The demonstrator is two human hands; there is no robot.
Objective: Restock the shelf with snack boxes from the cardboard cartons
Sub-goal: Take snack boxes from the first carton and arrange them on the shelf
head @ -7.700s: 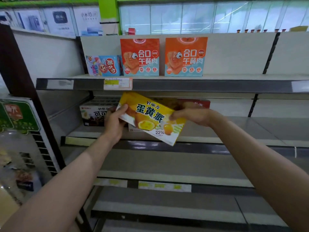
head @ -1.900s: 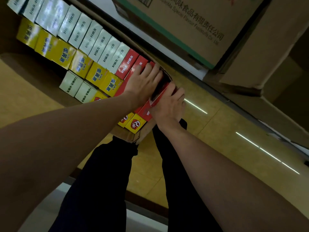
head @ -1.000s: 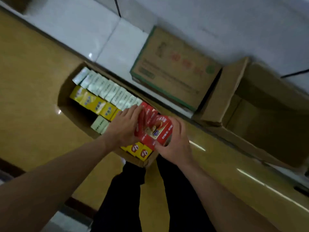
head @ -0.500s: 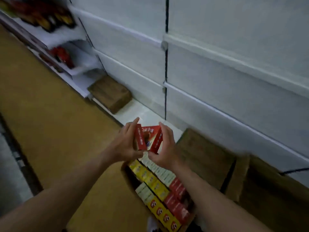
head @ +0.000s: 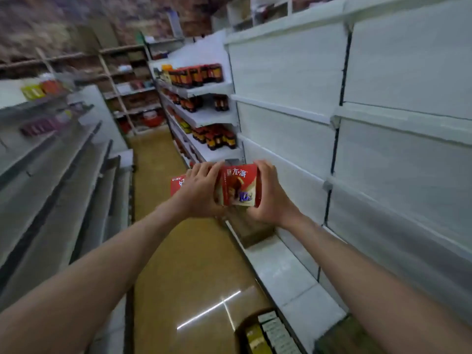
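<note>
**Red snack boxes carried between two hands**

The red snack boxes (head: 238, 185) sit pressed together as a small stack in mid-air over the aisle, between the shelving runs; they look like light, stiff card, probably easy to dent at the corners and smooth enough to slip apart; the safest hold is flat pressure on the two outer faces, squeezing inward. The left hand (head: 198, 194) is curled around the stack's left end; the right hand (head: 270, 198) grips the right end. Low in view lies the open cardboard carton (head: 268, 333) with more boxes; the pale shelf (head: 283, 267) runs on the right.
</note>
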